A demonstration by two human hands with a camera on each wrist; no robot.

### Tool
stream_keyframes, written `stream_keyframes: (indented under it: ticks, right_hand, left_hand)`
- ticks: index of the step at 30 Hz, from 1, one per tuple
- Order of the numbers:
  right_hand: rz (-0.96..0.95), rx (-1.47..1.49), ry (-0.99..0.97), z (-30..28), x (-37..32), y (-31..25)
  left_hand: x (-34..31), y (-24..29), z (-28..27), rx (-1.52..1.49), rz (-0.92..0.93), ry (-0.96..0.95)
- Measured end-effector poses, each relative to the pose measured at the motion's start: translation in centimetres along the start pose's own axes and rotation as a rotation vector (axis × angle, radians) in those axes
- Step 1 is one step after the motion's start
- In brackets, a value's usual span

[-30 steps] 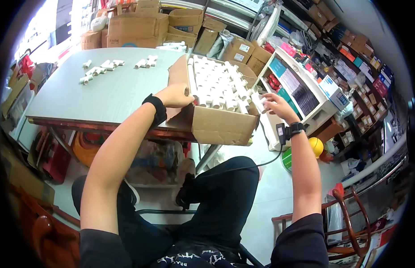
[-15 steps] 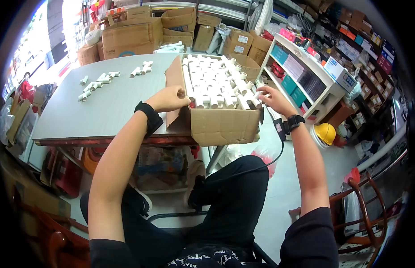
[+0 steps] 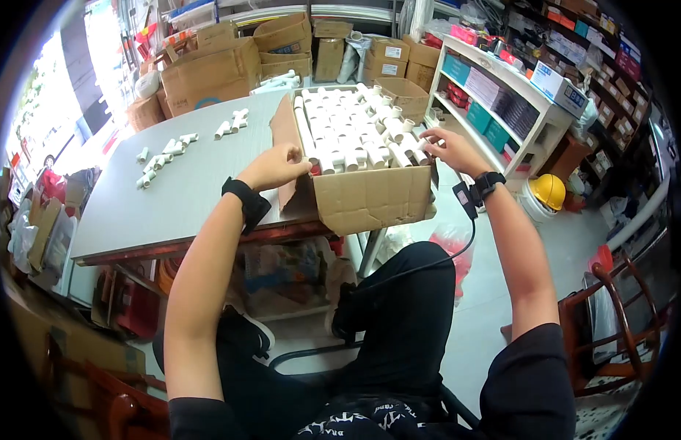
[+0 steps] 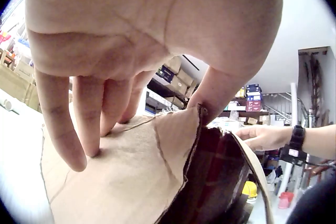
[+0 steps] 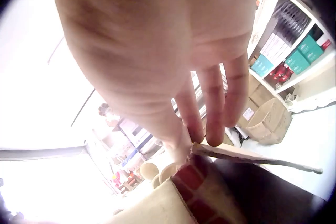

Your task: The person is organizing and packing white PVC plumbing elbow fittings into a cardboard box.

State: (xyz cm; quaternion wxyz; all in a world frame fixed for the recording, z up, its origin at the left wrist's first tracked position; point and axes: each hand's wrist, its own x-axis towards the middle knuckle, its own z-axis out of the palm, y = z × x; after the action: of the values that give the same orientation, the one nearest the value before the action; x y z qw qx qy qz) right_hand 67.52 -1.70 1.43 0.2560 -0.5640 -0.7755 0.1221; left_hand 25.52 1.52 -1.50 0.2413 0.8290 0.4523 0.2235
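A cardboard box (image 3: 373, 199) packed with white T-shaped pipe fittings (image 3: 344, 132) stands at the table's right end. At its near left corner my left hand (image 3: 273, 169) grips the cardboard. The left wrist view shows the fingers spread along the outside of a flap (image 4: 126, 169), with the thumb across its edge. My right hand (image 3: 455, 152) pinches the near right corner, close beside the end fittings. In the right wrist view the thumb and fingers meet at the cardboard edge (image 5: 252, 160).
More white fittings (image 3: 158, 163) lie in small groups on the grey table (image 3: 201, 183). Cardboard boxes (image 3: 208, 77) are stacked behind it. On the right are a white shelf (image 3: 469, 121), a yellow helmet (image 3: 548, 192) on a bucket, and a wooden chair (image 3: 623, 323).
My right hand has moved in from beside the box, where a white fitting was at its fingers, to the near right corner. The left hand stays at the left corner; the head view has shifted.
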Motion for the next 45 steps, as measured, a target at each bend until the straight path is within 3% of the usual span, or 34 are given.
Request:
stream_keyframes:
  ticks: [10,15,18,25,37,45]
  right_hand:
    - [-0.019,-0.088,0.02,-0.2,-0.6,-1.0]
    - [0.028,0.15,0.028,-0.1,0.0,-0.3]
    - [0.015,0.159,0.014,0.0,0.3,0.1]
    - [-0.007,0.209,0.061,0.6,0.3,0.5]
    - [-0.125,-0.028,0.038,0.3,-1.1,-0.3]
    - [-0.223,-0.125,-0.059,-0.5,0.2,0.5]
  left_hand:
    - [-1.0,1.3,0.1,0.014,0.007,0.051]
    - [-1.2,2.4,-0.6,-0.075,-0.031,-0.111]
    - [-1.7,2.6,0.2,-0.128,0.037,0.024]
    - [-1.5,3.1,0.2,-0.156,-0.069,-0.027]
    - [-1.0,3.2,0.2,-0.343,-0.228,-0.116]
    - [-0.8,3.5,0.0,-0.365,-0.201,-0.145]
